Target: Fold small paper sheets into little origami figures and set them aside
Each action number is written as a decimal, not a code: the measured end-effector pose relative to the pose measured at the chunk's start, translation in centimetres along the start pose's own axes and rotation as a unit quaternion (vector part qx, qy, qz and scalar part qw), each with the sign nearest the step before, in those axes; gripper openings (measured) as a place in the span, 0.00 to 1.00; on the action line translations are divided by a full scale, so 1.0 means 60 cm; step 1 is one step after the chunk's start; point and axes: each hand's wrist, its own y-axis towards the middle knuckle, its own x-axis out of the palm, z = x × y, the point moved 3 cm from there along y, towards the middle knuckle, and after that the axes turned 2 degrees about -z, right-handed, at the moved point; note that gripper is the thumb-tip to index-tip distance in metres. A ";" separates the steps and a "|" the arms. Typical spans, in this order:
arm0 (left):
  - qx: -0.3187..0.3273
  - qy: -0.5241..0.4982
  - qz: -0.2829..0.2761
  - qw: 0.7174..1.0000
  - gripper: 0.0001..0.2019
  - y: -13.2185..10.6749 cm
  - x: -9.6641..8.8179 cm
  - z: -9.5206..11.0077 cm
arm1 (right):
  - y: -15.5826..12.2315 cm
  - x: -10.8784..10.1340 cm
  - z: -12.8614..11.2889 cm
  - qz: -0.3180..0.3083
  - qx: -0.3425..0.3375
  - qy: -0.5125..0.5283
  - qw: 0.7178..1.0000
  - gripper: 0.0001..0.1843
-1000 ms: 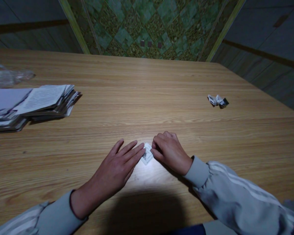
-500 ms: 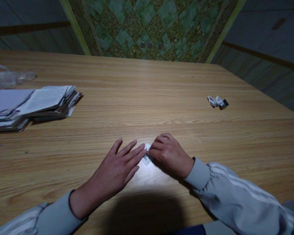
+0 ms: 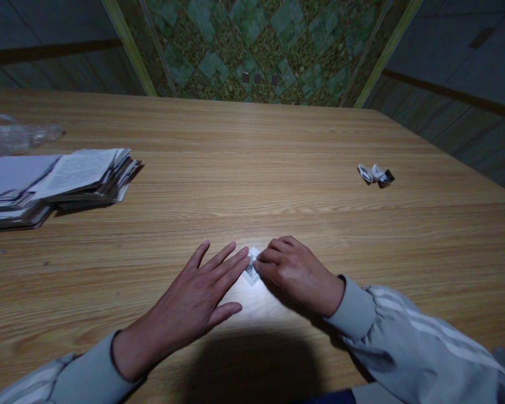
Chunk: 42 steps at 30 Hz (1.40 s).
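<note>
A small folded piece of printed paper (image 3: 251, 275) lies on the wooden table between my two hands, its sides partly covered by fingers. My left hand (image 3: 202, 289) is spread flat, with the index fingertip on the paper's left edge and the thumb held apart. From the other side, my right hand (image 3: 294, 272) has its fingers curled together, thumb and index tip pinching at the paper's right edge.
A stack of printed papers (image 3: 79, 171) lies at the left, with a clear plastic bag (image 3: 21, 134) behind it. Several small folded paper pieces (image 3: 376, 175) sit at the right on the table (image 3: 235, 168). A tiled wall (image 3: 256, 50) stands beyond the far edge.
My left thumb has swung away from the fingers. My right hand has shifted slightly right and nearer to me, baring a little more of the paper.
</note>
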 end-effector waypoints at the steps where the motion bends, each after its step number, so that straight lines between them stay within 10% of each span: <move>1: -0.002 0.002 0.000 1.000 0.35 0.000 0.000 0.000 | 0.000 -0.001 0.000 -0.001 0.000 -0.001 1.000 0.05; 24: -0.028 0.028 0.092 0.995 0.21 0.003 0.006 0.002 | 0.014 0.012 0.024 0.050 0.145 0.177 0.972 0.09; 42: -0.109 -0.195 0.139 0.965 0.09 0.062 -0.009 -0.006 | 0.023 0.029 0.032 0.092 0.152 0.297 0.938 0.11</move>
